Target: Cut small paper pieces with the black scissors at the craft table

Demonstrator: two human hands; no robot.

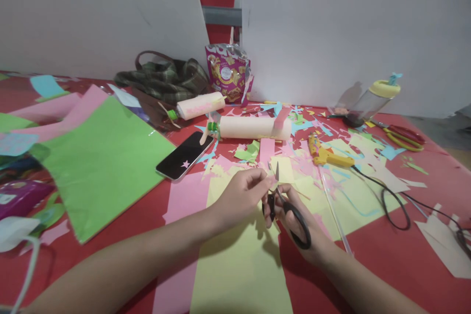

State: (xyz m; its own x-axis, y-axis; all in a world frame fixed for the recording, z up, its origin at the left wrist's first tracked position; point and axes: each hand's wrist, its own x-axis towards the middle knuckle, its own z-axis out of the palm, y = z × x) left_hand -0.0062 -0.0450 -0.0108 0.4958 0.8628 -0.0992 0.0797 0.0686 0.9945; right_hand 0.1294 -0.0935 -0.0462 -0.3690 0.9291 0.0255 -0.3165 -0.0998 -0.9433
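My right hand (pixel 294 221) grips black-handled scissors (pixel 290 211), their blades pointing up and away from me. My left hand (pixel 243 194) is closed in a pinch right at the blades, holding a small scrap of paper that is too small to make out. Both hands hover over a pale yellow paper sheet (pixel 239 265) and a pink strip (pixel 184 235) lying on the red table (pixel 386 255).
A black phone (pixel 185 155) lies left of the hands, a big green sheet (pixel 103 162) further left. Paper-wrapped rolls (pixel 253 127), a yellow glue gun (pixel 326 154) with black cord (pixel 393 206), red-yellow scissors (pixel 403 137), a bottle (pixel 371 100), a plaid bag (pixel 162 81) and scraps crowd the far side.
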